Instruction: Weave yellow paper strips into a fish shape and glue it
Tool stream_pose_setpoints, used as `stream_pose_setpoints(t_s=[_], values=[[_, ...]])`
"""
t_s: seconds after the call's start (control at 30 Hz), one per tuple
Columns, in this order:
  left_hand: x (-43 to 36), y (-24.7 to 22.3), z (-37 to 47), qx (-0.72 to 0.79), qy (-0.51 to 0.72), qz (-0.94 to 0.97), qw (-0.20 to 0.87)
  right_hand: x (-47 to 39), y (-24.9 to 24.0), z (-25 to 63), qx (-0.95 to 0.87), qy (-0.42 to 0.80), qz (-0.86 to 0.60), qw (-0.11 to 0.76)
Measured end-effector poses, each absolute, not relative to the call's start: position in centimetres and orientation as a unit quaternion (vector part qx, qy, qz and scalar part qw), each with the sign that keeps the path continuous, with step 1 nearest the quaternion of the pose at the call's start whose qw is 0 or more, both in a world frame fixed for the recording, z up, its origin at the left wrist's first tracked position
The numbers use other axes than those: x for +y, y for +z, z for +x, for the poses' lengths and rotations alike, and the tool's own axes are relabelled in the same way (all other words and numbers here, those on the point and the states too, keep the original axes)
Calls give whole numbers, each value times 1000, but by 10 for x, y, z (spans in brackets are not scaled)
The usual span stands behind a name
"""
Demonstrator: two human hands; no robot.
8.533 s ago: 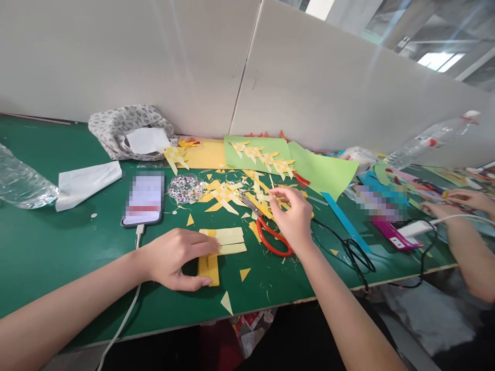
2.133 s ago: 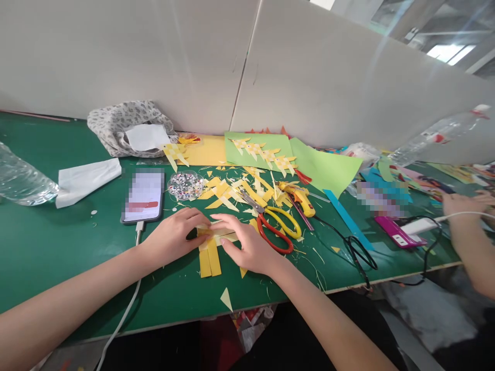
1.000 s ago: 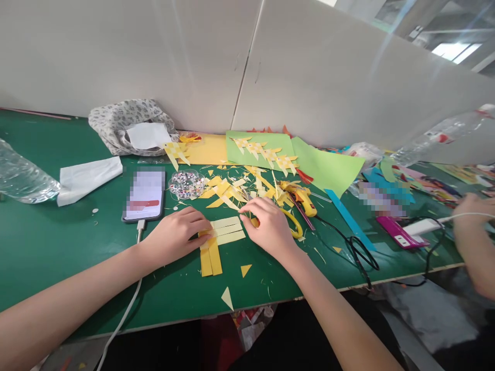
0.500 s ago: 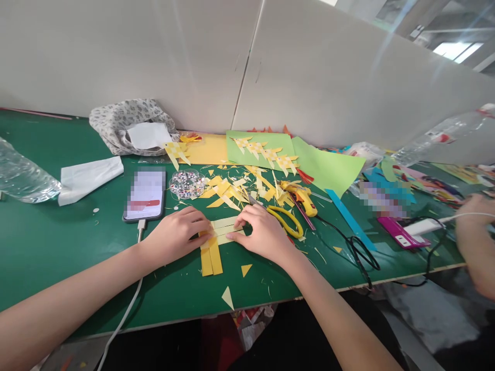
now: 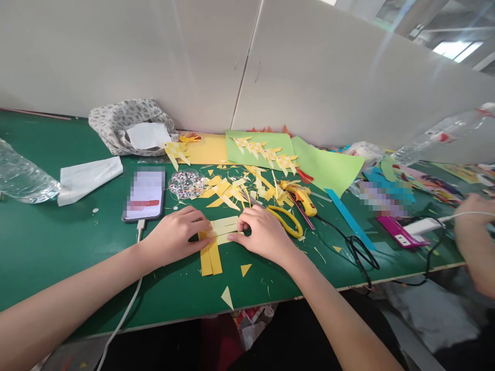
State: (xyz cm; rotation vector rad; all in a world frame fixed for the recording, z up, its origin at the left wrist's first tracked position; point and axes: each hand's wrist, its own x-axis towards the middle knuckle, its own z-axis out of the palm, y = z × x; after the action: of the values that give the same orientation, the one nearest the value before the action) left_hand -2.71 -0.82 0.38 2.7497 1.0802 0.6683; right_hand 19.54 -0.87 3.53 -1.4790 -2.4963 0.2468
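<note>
Two bright yellow paper strips lie side by side, crossing pale yellow paper strips that run off to the right. My left hand is closed on the woven crossing, fingertips and thumb holding it against the table. Thumb and fingers of my right hand pinch the right ends of the pale strips, whose tips are partly hidden. Just beyond that hand are yellow-handled scissors. A yellow glue gun rests behind them.
Woven paper fish lie on green paper at the back, with yellow scraps in front. A phone on a cable and a round bead box sit to the left. Another person's hand is at far right.
My right fingertips have shifted slightly to the right along the pale strips. My left hand stays on the crossing, almost unmoved.
</note>
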Motion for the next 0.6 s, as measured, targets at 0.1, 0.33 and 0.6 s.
stream_pose_setpoints(t_s=[0.1,0.33,0.6], values=[[-9,4,-27,357,219,906,62,-11,35,194,-848,115,-494,157],[-9,6,-28,352,219,908,60,-20,43,186,-807,332,-439,212],[-10,8,-29,361,201,907,77,-23,41,185,-793,357,-428,245]])
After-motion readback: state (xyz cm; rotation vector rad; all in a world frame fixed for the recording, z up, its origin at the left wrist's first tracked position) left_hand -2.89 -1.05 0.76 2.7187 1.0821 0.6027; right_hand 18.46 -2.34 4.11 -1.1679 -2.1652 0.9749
